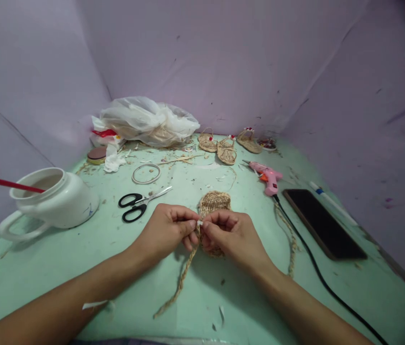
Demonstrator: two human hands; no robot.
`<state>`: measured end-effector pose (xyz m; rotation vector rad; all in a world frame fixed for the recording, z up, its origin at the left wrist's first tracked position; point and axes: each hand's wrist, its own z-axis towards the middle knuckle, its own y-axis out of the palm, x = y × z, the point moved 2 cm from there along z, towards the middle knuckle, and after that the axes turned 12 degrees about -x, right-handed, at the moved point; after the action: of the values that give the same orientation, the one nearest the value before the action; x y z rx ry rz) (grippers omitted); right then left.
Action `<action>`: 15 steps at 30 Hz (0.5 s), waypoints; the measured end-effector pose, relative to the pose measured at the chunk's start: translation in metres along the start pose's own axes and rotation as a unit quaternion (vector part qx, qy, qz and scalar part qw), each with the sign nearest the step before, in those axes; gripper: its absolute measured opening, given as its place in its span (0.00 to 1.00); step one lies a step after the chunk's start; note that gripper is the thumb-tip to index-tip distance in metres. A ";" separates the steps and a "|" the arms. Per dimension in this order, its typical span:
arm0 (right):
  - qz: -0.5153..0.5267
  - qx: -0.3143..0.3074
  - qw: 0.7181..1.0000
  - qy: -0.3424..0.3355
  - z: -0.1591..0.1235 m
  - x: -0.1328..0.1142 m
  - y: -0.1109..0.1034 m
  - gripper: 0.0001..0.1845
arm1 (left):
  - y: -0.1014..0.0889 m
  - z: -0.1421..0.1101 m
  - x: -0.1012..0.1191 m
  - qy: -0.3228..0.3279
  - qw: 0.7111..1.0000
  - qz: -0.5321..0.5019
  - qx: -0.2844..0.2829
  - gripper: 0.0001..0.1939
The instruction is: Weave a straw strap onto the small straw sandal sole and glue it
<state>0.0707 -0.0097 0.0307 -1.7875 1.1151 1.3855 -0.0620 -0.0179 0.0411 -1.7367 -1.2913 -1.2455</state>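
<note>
Well, largest first: the green table [238, 311] carries everything, with a plastic bag [148, 120] at the back, a white pot [69, 201] to the left and a phone [324, 223] to the right. In the middle, the left hand [168, 229] and the right hand [236, 235] meet, fingertips together. Partly hidden behind them, flat on the table, is the woven straw piece [214, 200]. The glue gun [269, 178] and scissors [145, 201] lie free, one on either side. A braid [181, 278] runs down from the fingers towards the near edge.

Smallest is the white scrap [199, 223], pinched by both hands; which grips harder I cannot tell. The step looks like fine fingertip work on it beside the braid. The next move seems to call for a steady pinch and small, even finger shifts, keeping the braid untwisted.
</note>
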 end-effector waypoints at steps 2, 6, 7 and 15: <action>0.005 0.007 1.000 0.004 -0.001 -0.001 0.001 0.06 | 0.000 -0.001 0.001 0.008 1.000 0.001 0.002 0.05; 0.008 0.011 1.000 -0.004 -0.002 0.000 0.001 0.05 | 0.001 -0.003 0.003 0.024 1.000 0.007 0.006 0.05; 0.009 0.010 1.000 -0.009 -0.002 0.001 0.001 0.05 | 0.001 -0.003 0.003 0.022 1.000 0.014 0.009 0.05; 0.042 -0.001 0.999 0.021 0.000 0.000 0.000 0.07 | -0.001 -0.001 0.002 -0.005 0.998 0.048 0.042 0.03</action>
<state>0.0708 -0.0096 0.0304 -1.7971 1.2238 1.4048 -0.0632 -0.0176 0.0435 -1.7262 -1.2347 -1.1134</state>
